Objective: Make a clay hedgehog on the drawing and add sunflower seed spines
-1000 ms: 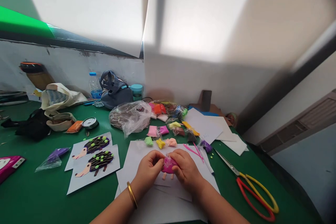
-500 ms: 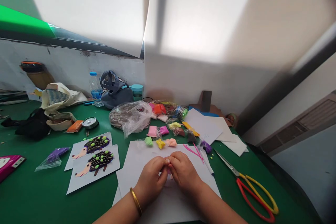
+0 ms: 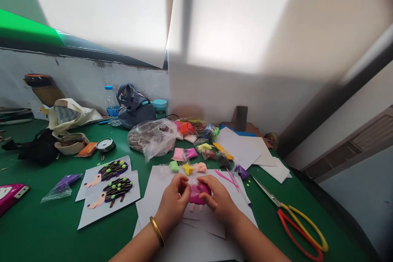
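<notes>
A magenta clay shape [image 3: 198, 197] with two peach clay legs lies on white paper [image 3: 159, 182] between my hands. My left hand [image 3: 175, 197] is at its left edge, thumb and forefinger pinched together; whatever they hold is too small to make out. Curved around the right side, my right hand [image 3: 219, 198] has its thumb and fingers apart, with the thumb touching the magenta clay. Just beyond lie lumps of green clay [image 3: 173, 166], yellow clay [image 3: 188, 168] and peach clay [image 3: 200, 167]. Thin pink clay strips [image 3: 225, 178] lie to the right.
Scissors [image 3: 281, 204] lie at the right. Two hedgehog pictures [image 3: 107, 208] are on the left, near a purple clay packet [image 3: 66, 182]. Farther back are a plastic bag [image 3: 153, 135], wrapped clay packets [image 3: 184, 154], a blue handbag [image 3: 136, 112] and a water bottle [image 3: 111, 104].
My hands, previously together at the fingertips, have moved apart. The magenta clay shape and its legs, mostly hidden before, now show between them, along with the edge of a smaller sheet.
</notes>
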Tool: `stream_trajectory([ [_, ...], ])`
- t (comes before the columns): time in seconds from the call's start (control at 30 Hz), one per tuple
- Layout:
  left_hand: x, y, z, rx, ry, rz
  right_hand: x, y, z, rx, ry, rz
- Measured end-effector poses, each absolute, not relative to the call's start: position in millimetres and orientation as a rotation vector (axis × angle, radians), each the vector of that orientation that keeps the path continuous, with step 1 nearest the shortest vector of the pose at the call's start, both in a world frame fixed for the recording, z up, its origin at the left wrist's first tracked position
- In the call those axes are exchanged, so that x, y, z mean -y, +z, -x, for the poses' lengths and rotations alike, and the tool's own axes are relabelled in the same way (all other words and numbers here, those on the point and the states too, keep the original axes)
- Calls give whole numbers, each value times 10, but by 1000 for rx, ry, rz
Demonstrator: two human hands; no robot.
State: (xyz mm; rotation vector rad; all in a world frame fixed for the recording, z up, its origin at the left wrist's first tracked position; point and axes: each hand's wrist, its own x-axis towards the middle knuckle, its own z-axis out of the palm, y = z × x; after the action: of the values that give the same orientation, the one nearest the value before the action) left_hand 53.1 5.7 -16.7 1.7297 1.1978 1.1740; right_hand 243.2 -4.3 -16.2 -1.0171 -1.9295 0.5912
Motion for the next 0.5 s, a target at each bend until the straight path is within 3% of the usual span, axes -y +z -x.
stream_trajectory([
  [0.5,-52,-153,-523,-1094,1214,-2254,7,-181,-2405,2101,527,1001],
])
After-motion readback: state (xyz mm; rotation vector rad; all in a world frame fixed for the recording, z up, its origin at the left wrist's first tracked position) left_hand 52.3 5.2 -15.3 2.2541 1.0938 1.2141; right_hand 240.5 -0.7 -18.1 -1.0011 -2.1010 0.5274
